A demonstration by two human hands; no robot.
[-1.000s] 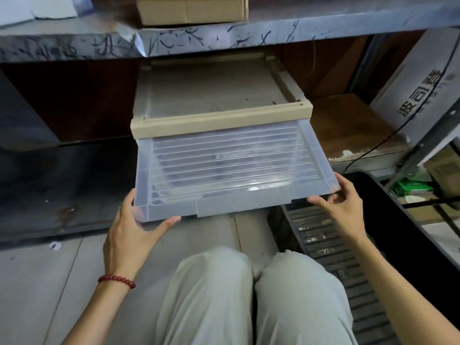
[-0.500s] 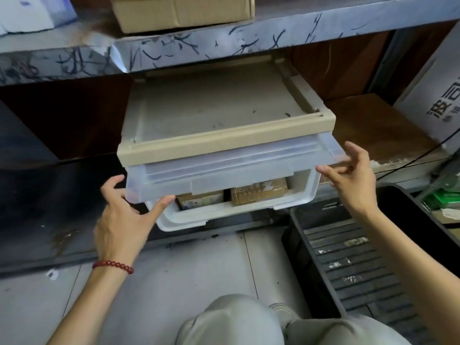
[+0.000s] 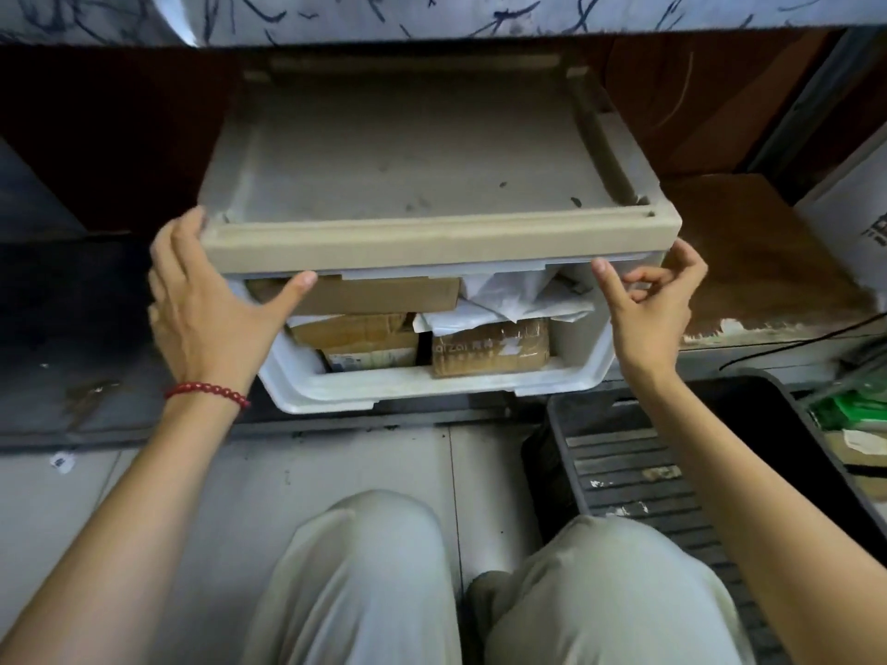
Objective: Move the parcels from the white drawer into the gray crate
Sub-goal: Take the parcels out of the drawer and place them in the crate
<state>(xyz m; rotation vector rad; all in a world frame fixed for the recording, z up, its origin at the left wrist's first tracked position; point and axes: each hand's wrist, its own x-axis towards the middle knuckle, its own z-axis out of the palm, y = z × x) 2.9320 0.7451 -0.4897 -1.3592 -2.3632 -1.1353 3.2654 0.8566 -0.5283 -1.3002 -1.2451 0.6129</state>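
Note:
The white drawer sits under a shelf, its front open below a beige top frame. Several parcels fill it: a flat brown carton, a white plastic mailer, a taped cardboard box and another box. My left hand rests against the frame's left corner, thumb spread under the rim. At the right corner my right hand hovers with its fingers loosely curled and nothing in it. The gray crate stands on the floor at the lower right, beside my right knee.
A marbled shelf edge hangs over the drawer unit. Right of the unit lie a brown board and a white carton. Green packets sit beyond the crate. My knees are over the tiled floor.
The clear front flap, held out flat a second ago, has been swung up and slid in under the beige frame. The parcels inside are now exposed, and both hands have let go of the flap.

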